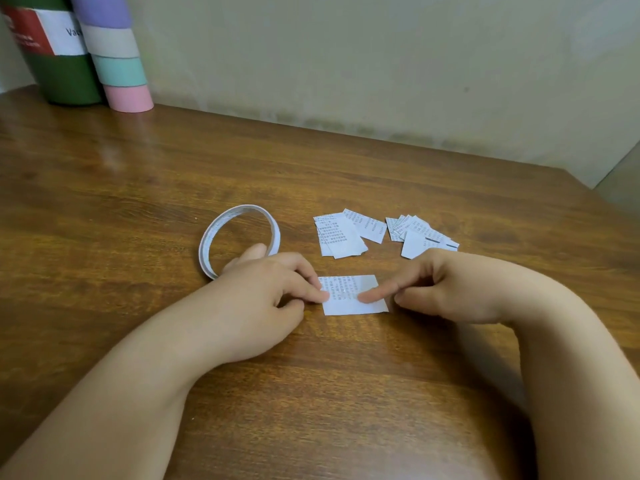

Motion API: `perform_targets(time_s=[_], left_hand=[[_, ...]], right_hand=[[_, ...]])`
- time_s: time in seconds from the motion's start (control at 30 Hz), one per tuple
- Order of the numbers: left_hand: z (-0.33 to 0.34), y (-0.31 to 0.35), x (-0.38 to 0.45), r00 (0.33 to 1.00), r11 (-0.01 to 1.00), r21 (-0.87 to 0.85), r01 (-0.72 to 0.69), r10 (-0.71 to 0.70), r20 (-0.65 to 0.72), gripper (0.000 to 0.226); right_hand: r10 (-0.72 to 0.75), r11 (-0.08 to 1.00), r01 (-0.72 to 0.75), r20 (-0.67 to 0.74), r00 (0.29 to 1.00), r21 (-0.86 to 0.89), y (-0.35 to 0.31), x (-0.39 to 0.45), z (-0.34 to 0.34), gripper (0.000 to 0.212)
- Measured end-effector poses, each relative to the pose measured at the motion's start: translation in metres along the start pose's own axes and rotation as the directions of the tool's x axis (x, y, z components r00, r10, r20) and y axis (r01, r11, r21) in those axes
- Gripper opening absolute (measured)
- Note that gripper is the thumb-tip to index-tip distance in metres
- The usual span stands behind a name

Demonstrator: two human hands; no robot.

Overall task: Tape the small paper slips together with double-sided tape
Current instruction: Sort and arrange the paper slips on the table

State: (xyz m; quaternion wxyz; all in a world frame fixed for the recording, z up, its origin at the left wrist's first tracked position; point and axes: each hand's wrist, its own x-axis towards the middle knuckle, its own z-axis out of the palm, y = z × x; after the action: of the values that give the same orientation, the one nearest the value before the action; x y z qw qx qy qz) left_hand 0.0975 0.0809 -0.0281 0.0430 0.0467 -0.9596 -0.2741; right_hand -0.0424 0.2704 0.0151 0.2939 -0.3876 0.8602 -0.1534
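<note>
Your left hand [266, 289] and right hand [446, 289] press fingertips on paper slip [353, 295], flat on bench [138, 188]. Tape roll [239, 237] at 10 o'clock from slip; slip piles [341, 235] at 12 and 1.

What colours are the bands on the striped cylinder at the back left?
Purple, beige, mint green and pink, top to bottom, on the striped cylinder; head view.

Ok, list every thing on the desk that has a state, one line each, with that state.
Paper slip: flat on the desk, pressed by both index fingers.
Left hand: fingertip pressing the slip's left edge.
Right hand: index finger extended, pressing the slip.
Tape roll: lying flat, untouched.
Slip piles: two loose, fanned heaps.
Coloured tube: upright.
</note>
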Motion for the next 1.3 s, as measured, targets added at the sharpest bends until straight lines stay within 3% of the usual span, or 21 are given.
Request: perform_targets(time_s=[0.13, 0.23, 0.3, 0.47, 0.63, 0.83, 1.0, 1.1, 1.2, 1.3], left_hand=[[0.001, 0.000, 0.000, 1.000, 1.000, 0.009, -0.004, 0.004, -0.010, 0.028], [0.001, 0.003, 0.001, 1.000, 1.000, 0.011, -0.019, 0.019, 0.002, 0.022], [0.001, 0.004, 0.000, 1.000, 1.000, 0.005, -0.019, 0.019, 0.012, 0.023], [0.000, 0.004, 0.000, 1.000, 1.000, -0.011, -0.005, 0.006, 0.021, 0.027], [0.003, 0.002, 0.001, 1.000, 1.000, -0.013, -0.011, 0.011, 0.014, 0.033], [0.002, 0.004, 0.001, 1.000, 1.000, -0.012, -0.014, 0.014, 0.009, 0.032], [0.003, 0.002, 0.002, 1.000, 1.000, -0.014, 0.007, -0.007, 0.010, 0.033], [0.002, 0.003, 0.002, 1.000, 1.000, -0.014, 0.007, -0.007, 0.018, 0.032], [0.002, 0.003, 0.002, 1.000, 1.000, -0.019, 0.008, -0.008, 0.028, 0.031], [0.001, 0.003, 0.002, 1.000, 1.000, -0.027, 0.008, -0.008, 0.023, 0.032]], right_hand=[[-0.014, 0.998, 0.023, -0.149, 0.989, 0.057, 0.006, 0.001, -0.002, 0.023], [-0.050, 0.985, 0.123, -0.481, 0.875, 0.123, 0.003, 0.012, 0.005, 0.012], [-0.084, 0.994, 0.112, -0.572, 0.816, 0.014, -0.005, 0.022, 0.011, 0.024], [-0.124, 0.961, 0.012, -0.392, 0.911, -0.276, -0.022, 0.045, 0.010, 0.056], [-0.127, 0.947, 0.006, -0.358, 0.925, -0.320, -0.028, 0.066, -0.007, 0.051], [-0.020, 0.905, -0.050, -0.158, 0.987, -0.423, -0.032, 0.086, -0.025, 0.054], [-0.083, 0.908, -0.026, -0.240, 0.967, -0.418, -0.036, 0.087, -0.023, 0.054], [-0.141, 0.943, 0.030, -0.315, 0.939, -0.331, -0.032, 0.084, -0.017, 0.042], [-0.209, 0.944, 0.069, -0.423, 0.882, -0.323, -0.025, 0.079, -0.012, 0.027], [-0.225, 0.951, 0.075, -0.509, 0.831, -0.299, -0.016, 0.073, -0.008, 0.029]])
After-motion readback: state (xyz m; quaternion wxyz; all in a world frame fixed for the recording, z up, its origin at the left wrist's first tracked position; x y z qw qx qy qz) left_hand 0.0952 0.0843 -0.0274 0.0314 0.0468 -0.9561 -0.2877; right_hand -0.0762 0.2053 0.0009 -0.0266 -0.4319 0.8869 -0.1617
